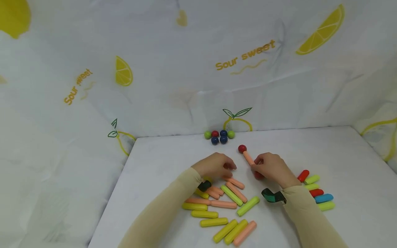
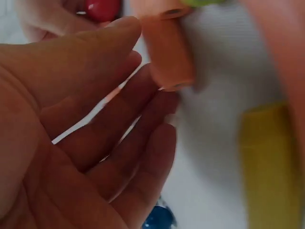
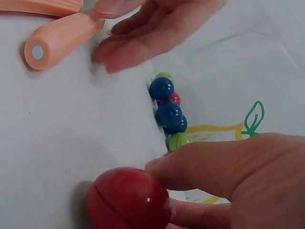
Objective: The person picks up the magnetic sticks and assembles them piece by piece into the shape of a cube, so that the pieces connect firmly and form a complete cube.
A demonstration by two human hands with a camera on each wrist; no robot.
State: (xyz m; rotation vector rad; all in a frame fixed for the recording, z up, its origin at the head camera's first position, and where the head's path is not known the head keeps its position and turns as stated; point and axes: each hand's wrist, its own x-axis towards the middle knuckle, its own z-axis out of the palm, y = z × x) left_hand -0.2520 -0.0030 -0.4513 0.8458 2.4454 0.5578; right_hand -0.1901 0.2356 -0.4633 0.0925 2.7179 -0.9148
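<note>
My right hand (image 1: 273, 168) pinches a peach magnetic stick (image 1: 248, 158) between thumb and fingers. A red ball (image 1: 242, 148) sits at the stick's far end, and another red ball (image 3: 128, 198) is right beside the fingers, large in the right wrist view. That hand hides the stick's near end. My left hand (image 1: 217, 165) has its fingers loosely extended over the left group of sticks. In the right wrist view its thumb overlaps the end of a loose peach stick (image 3: 57, 40). The left wrist view shows the fingertips right at a peach stick (image 2: 169, 52).
Several blue, green and red balls (image 1: 223, 139) stand at the table's back edge. Yellow sticks (image 1: 214, 222), peach sticks (image 1: 223, 204) and lime sticks (image 1: 248, 206) lie in front of the left hand. Red, lime and blue pieces (image 1: 324, 198) lie beyond the right wrist.
</note>
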